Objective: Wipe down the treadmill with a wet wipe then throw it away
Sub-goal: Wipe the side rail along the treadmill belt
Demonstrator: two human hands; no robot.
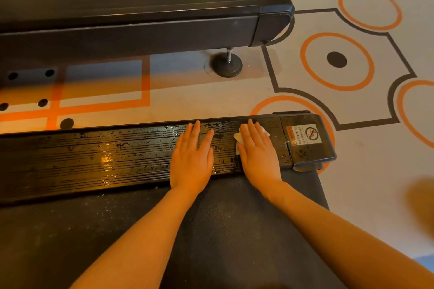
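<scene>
Head camera, wide-angle, looks steeply down, close over treadmill side rail (117, 155).

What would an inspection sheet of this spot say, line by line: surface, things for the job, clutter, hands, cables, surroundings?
Surface: ribbed side rail of the treadmill, glossy wet with patchy dry spots; dark belt beside it, speckled.
Job's things: white wipe on the rail near its end cap, mostly covered by the right hand.
Clutter: nothing seen.
Hands: left hand flat on the rail, fingers straight, beside the wipe; right hand flat, pressing the wipe.
Cables: nothing seen.
Surroundings: second treadmill alongside, on a levelling foot; pale floor with orange rings and dark lines; warning stickers on both end caps.
</scene>
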